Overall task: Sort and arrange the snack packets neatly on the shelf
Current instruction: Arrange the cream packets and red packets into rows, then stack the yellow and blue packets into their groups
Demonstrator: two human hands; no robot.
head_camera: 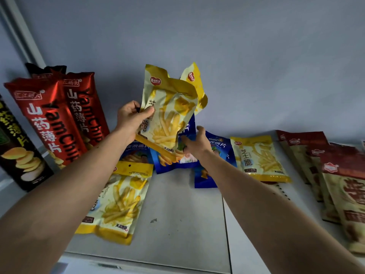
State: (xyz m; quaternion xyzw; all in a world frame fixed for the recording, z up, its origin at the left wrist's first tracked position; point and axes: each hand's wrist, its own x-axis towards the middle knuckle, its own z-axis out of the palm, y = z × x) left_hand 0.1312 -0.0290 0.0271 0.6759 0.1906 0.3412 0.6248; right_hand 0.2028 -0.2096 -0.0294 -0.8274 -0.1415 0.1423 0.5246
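Note:
My left hand (129,118) grips a stack of yellow fry packets (167,111) lifted above the shelf, thumb across the front one; another yellow packet (194,84) sticks out behind. My right hand (195,142) reaches under that stack, fingers loosely curled over the blue packets (173,163) lying at the back of the shelf; whether it pinches one I cannot tell. One yellow packet (120,204) lies flat under my left forearm. A second yellow packet (260,158) lies flat to the right.
Red Yam Chips bags (59,123) lean against the back wall at the left, beside a black chip bag (17,151). Red-topped packets (335,184) overlap along the right side. The grey shelf (177,224) has a front edge near the bottom.

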